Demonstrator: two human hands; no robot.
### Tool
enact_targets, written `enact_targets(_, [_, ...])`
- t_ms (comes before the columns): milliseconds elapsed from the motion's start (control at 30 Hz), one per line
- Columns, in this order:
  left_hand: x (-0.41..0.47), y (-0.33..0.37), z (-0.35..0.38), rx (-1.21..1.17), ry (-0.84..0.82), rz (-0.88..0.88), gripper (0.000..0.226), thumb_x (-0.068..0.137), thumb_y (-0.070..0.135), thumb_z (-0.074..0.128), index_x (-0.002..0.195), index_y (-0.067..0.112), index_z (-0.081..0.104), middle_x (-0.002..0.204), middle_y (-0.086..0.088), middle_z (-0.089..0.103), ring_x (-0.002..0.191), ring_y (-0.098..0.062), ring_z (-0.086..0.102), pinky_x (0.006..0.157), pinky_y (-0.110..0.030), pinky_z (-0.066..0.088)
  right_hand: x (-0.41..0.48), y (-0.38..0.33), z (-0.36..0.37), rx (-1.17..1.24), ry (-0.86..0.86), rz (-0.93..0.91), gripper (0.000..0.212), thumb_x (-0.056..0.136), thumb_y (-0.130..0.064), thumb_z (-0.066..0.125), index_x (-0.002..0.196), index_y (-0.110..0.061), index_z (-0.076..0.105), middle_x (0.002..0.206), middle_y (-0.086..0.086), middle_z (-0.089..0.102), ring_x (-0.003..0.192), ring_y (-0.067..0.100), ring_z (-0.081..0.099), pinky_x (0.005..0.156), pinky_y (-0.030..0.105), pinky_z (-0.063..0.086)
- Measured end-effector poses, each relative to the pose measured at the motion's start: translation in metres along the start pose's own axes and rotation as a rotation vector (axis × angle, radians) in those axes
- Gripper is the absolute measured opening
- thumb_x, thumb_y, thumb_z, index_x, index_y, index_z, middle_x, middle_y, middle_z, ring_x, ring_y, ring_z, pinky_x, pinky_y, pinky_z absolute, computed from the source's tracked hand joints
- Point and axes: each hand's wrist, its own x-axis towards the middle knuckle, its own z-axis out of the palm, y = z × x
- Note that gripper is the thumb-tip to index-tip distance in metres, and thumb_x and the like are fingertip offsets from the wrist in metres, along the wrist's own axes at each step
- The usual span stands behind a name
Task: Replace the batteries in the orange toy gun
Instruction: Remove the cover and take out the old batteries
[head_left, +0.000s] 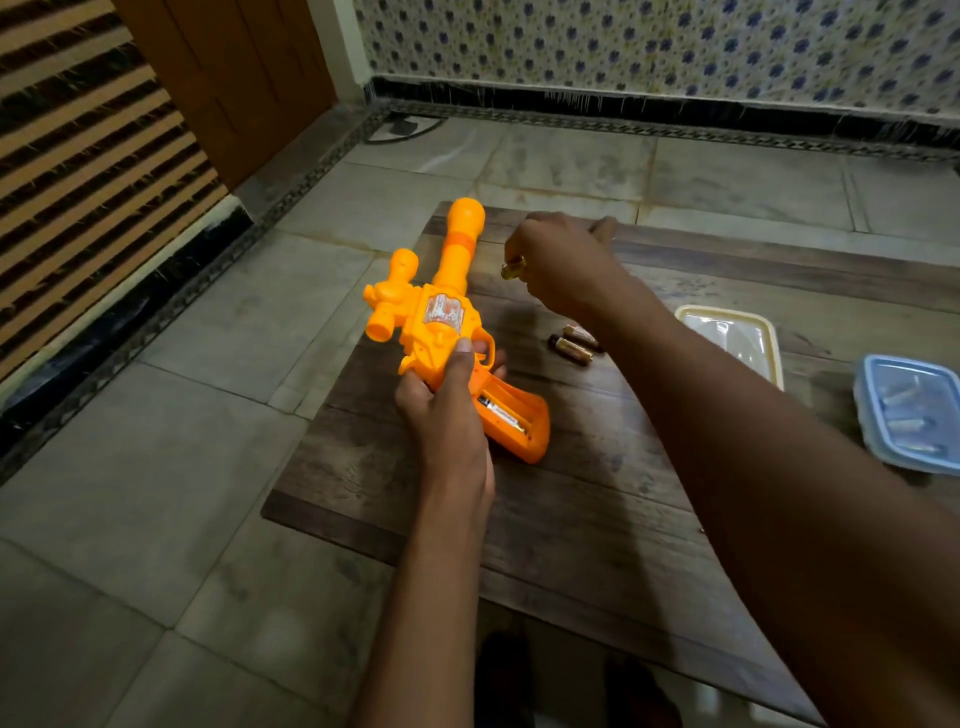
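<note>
The left hand (447, 410) is wrapped tight around the bright orange plastic toy gun (447, 332) just above its handle, tilting the open battery bay (511, 415) upward, probably so cells can drop in; one black-and-gold battery (501, 414) already lies inside, just below that grip. The right hand (563, 265), raised beyond the gun, pinches a gold-ended battery (513, 269), mostly hidden by fingers. Two loose batteries (574, 343) lie under its wrist on the dark wooden board (519, 519). Whether they are spent is unclear. The lidded blue plastic box (906, 410) shows only blurred cylinders.
</note>
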Motion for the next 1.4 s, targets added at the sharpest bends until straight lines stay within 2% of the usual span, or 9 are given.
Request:
enact_targets(167, [0.002,-0.003,0.0,-0.025,0.005,-0.018,0.021,0.099,0.01,0.065,0.118,0.018,0.063,0.115,-0.015,0.075,0.096,-0.03,0.077,0.088,-0.045,0.062,0.028,0.014,0.016,-0.024,-0.059,-0.071,0.017,0.092,-0.014,0.071,0.109,-0.018,0.069,0.12,0.007,0.061,0.121,0.029,0.054,0.106,0.058,0.03])
enact_targets(433, [0.0,-0.004,0.003,-0.017,0.002,-0.008,0.025,0.099,0.012,0.065,0.124,0.015,0.061,0.114,-0.014,0.075,0.095,-0.028,0.078,0.088,-0.045,0.062,0.032,0.025,0.024,0.06,-0.108,-0.124,0.025,0.092,-0.007,0.07,0.115,-0.016,0.073,0.124,0.01,0.064,0.123,0.03,0.055,0.106,0.054,0.042])
enact_targets(733, [0.0,-0.002,0.001,0.002,0.023,0.0,0.024,0.099,0.017,0.066,0.123,0.017,0.063,0.113,-0.014,0.075,0.091,-0.032,0.078,0.08,-0.048,0.064,0.014,0.029,0.022,0.12,-0.065,-0.089,0.051,0.091,-0.004,0.069,0.139,-0.017,0.06,0.14,0.01,0.06,0.132,0.031,0.052,0.108,0.049,0.043])
enact_targets(933, [-0.003,0.0,0.002,0.063,0.049,0.1,0.037,0.095,0.018,0.071,0.131,0.013,0.065,0.121,-0.007,0.074,0.109,-0.027,0.073,0.1,-0.057,0.055,-0.048,-0.002,0.004,0.419,0.213,-0.016,0.014,0.091,-0.007,0.065,0.097,-0.005,0.077,0.098,0.013,0.076,0.093,0.028,0.07,0.083,0.04,0.054])
enact_targets(1000, [-0.005,0.002,0.003,0.058,0.032,0.131,0.035,0.095,0.019,0.071,0.13,0.013,0.066,0.118,-0.009,0.075,0.104,-0.026,0.074,0.097,-0.057,0.056,-0.08,-0.014,0.008,0.517,0.267,0.09,0.016,0.092,-0.01,0.063,0.085,-0.002,0.075,0.083,0.014,0.074,0.08,0.029,0.069,0.077,0.04,0.052])
enact_targets(1133, [-0.01,0.001,0.008,0.014,-0.065,0.163,0.046,0.091,0.032,0.067,0.132,0.013,0.065,0.114,-0.016,0.075,0.099,-0.035,0.074,0.091,-0.054,0.058,-0.143,-0.031,0.021,0.811,0.228,0.26,0.031,0.102,-0.026,0.057,0.073,-0.02,0.065,0.059,-0.008,0.058,0.057,0.002,0.053,0.054,0.017,0.036])
enact_targets(1233, [-0.017,0.0,0.012,0.116,-0.134,0.299,0.042,0.097,0.029,0.063,0.136,0.015,0.063,0.112,-0.01,0.076,0.102,-0.031,0.072,0.092,-0.047,0.058,-0.152,-0.037,0.035,1.142,0.206,0.368,0.045,0.1,-0.042,0.051,0.076,-0.007,0.068,0.059,0.0,0.058,0.057,0.005,0.05,0.059,0.032,0.041])
enact_targets(1300, [-0.019,-0.002,0.017,0.25,-0.163,0.395,0.046,0.099,0.025,0.066,0.143,0.015,0.059,0.105,0.002,0.076,0.095,-0.016,0.07,0.088,-0.034,0.058,-0.152,-0.043,0.038,1.307,0.169,0.429,0.052,0.095,-0.049,0.049,0.08,-0.004,0.069,0.063,0.0,0.062,0.063,0.014,0.056,0.063,0.039,0.045])
enact_targets(1400, [-0.021,-0.007,0.02,0.502,-0.145,0.525,0.067,0.093,0.04,0.071,0.153,0.025,0.047,0.097,0.023,0.069,0.094,-0.002,0.065,0.085,-0.023,0.054,-0.156,-0.049,0.034,1.59,0.056,0.539,0.04,0.101,-0.035,0.049,0.093,-0.008,0.078,0.087,0.012,0.078,0.085,0.032,0.075,0.078,0.048,0.059])
